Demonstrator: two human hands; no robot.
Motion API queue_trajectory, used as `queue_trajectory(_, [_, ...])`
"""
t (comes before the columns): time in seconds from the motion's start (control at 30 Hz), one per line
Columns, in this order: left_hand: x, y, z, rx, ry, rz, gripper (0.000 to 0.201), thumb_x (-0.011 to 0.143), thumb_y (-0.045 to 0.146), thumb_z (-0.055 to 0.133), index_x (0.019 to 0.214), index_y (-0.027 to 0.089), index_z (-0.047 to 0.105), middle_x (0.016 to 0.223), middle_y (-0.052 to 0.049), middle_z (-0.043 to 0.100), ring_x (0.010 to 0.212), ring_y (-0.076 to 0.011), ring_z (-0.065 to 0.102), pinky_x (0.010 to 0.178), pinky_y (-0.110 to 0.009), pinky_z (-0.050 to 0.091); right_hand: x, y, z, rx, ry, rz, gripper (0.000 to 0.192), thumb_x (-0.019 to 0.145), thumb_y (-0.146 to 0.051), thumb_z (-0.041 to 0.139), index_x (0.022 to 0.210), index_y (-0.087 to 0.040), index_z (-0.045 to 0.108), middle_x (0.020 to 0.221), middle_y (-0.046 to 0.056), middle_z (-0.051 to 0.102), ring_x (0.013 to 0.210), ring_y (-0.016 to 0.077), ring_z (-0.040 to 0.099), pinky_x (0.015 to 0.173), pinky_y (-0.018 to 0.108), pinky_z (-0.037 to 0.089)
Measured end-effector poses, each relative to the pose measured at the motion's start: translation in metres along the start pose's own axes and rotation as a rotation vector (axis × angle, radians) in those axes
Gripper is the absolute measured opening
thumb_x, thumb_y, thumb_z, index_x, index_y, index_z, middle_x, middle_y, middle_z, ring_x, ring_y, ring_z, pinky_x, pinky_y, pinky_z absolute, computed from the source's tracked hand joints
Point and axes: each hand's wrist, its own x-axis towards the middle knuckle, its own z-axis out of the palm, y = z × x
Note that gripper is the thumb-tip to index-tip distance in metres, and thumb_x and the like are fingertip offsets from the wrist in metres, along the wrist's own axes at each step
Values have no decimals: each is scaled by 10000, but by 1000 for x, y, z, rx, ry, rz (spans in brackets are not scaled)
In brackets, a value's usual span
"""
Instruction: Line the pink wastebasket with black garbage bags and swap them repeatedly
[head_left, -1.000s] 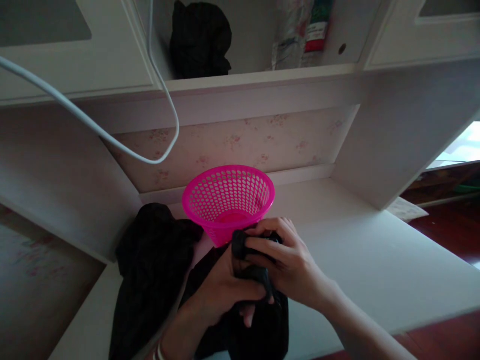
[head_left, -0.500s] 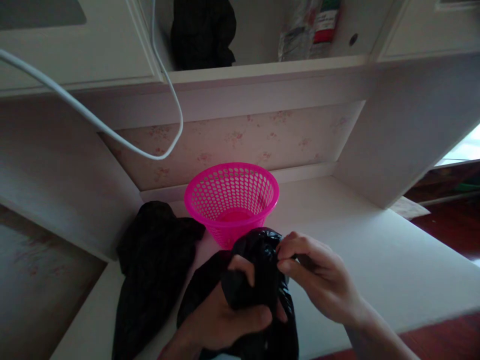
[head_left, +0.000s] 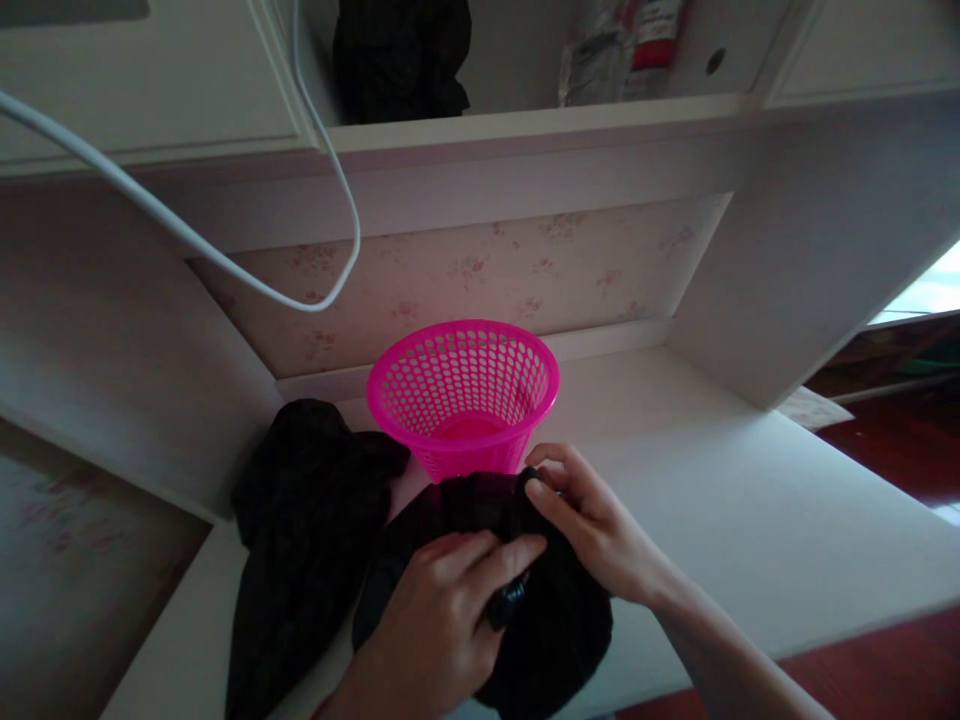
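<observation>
A black plastic bag [head_left: 555,620] lies bunched on the white desk [head_left: 750,510] just in front of a pink perforated basket [head_left: 463,395]. My left hand [head_left: 442,620] presses flat on the bag's top, fingers spread over it. My right hand [head_left: 592,525] pinches the bag's upper edge close to the basket's near wall. The basket stands upright and looks empty.
A heap of black cloth [head_left: 300,530] lies on the desk to the left of the bag. A white cable [head_left: 225,265] hangs across the upper left. On the shelf above sit another dark bundle [head_left: 401,55] and packaged items [head_left: 630,45].
The bag was lifted and bunched between both hands; now it is lowered and spread on the desk, my left hand on top and my right hand at its upper edge.
</observation>
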Motion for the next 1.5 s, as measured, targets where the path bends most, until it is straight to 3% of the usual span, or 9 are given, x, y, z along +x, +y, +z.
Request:
queue_trajectory(0.17, [-4,-14,9,188,360,31,483,938,110,613,1369,329,636,1434,-110,576,1028,-210,723,853,-329,643,-19,-10,0,-230,-160,-343,151,949,-373,715,1069,-289,677,1073,48,542,996,189,586,868,319,574])
queue_trajectory(0.23, [-2,-14,10,192,404,47,465,950,91,613,1357,315,626,1453,-98,588,1074,-197,720,915,-314,623,-24,-10,8,-414,-117,-325,96,979,-274,653,979,-259,748,1096,84,535,1027,221,602,890,375,591])
queue_trajectory(0.37, [7,-7,14,178,436,49,320,982,176,657,1285,271,621,1083,-13,785,1001,-173,754,964,-282,578,-29,-1,27,-626,50,-217,171,973,-321,654,962,-223,793,1172,142,569,1041,295,638,893,519,607])
queue_trajectory(0.53, [12,7,10,-109,468,-177,164,1019,335,611,1113,235,699,1002,-12,798,948,-154,766,872,-209,576,-31,8,31,-719,193,-143,333,943,-463,693,1147,-213,776,1450,186,509,1269,404,575,1046,676,518])
queue_trajectory(0.73, [6,8,-6,-496,323,-398,351,981,547,606,1081,241,746,1022,-16,788,961,-171,732,861,-217,557,-31,13,20,-418,95,-190,247,968,-477,670,977,-263,791,1530,107,489,1359,350,550,1113,560,520])
queue_trajectory(1.07, [4,-1,-8,-508,296,-376,479,1004,611,512,1080,264,833,1051,-54,818,1035,-231,743,956,-306,532,-38,10,4,14,106,-117,212,1002,-425,635,887,-315,775,1463,21,530,1408,261,487,1155,396,451])
queue_trajectory(1.17, [-4,-15,-3,-514,373,-403,446,975,605,570,999,254,844,1051,-62,808,1041,-244,728,956,-316,532,-43,19,-4,62,86,-22,284,985,-462,642,806,-278,764,1484,38,494,1430,294,445,1155,426,444])
queue_trajectory(1.33, [-37,-67,7,-547,694,-852,600,836,730,659,1040,186,811,974,-76,796,1006,-297,719,884,-356,544,-54,50,-35,289,265,166,376,892,-515,731,651,-227,727,1418,63,513,1459,336,400,1178,443,415])
queue_trajectory(1.5, [-48,-94,14,-350,859,-983,659,799,781,606,992,181,798,990,-92,789,1057,-345,695,936,-419,519,-62,74,-49,386,416,284,237,802,-499,818,781,-263,816,1354,69,549,1368,325,454,1146,436,421])
